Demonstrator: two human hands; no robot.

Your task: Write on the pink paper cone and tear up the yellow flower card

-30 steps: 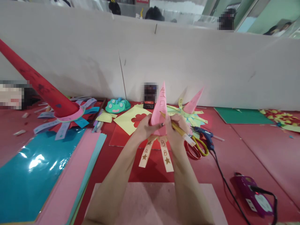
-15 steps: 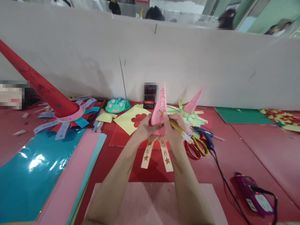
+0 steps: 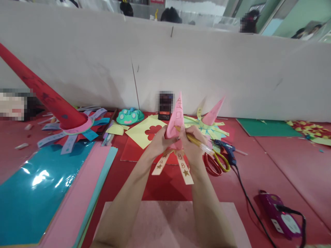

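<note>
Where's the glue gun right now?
Head view, right of centre: the blue glue gun lies on the red table, beside the yellow scissors handle, to the right of the right hand.

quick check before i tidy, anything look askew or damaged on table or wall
The big red cone leans sharply left, though the lens may exaggerate it. Behind, the white wall bears a crack-like dark line. No spilled liquid shows.

open tabletop (image 3: 266, 165) between green board (image 3: 267, 127) and purple device (image 3: 279, 215); scissors (image 3: 217, 167), glue gun (image 3: 228, 150) just right of the hands (image 3: 193, 142)
</note>
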